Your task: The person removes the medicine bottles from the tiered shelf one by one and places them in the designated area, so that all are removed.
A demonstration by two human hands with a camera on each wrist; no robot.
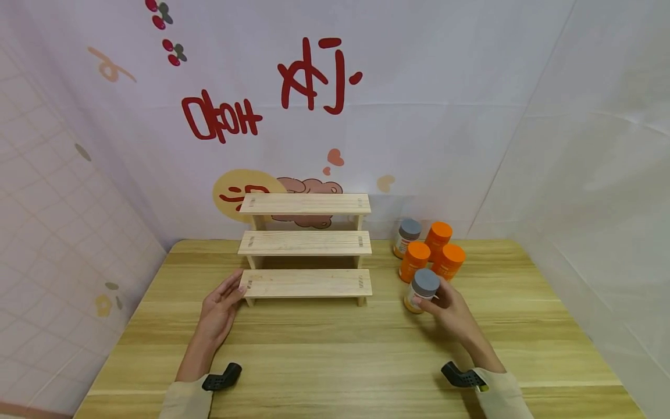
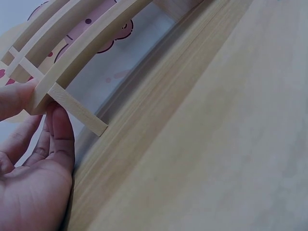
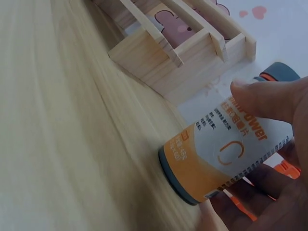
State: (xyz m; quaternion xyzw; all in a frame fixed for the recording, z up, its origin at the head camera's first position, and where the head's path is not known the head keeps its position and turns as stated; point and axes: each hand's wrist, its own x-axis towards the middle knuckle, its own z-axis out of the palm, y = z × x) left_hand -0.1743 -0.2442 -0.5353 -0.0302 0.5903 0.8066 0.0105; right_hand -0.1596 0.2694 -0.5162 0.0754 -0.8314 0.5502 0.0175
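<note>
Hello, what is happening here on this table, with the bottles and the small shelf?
A person sits at a wooden table. Their right hand grips a grey-capped bottle standing on the table, just in front of four other bottles. Their left hand touches the left end of the lowest step of an empty three-step wooden shelf.

Your head camera looks forward and down over the table at the wooden stepped shelf. Your left wrist camera sits low, very near that shelf's left end. Your right wrist camera, equally close, shares the shelf too.
</note>
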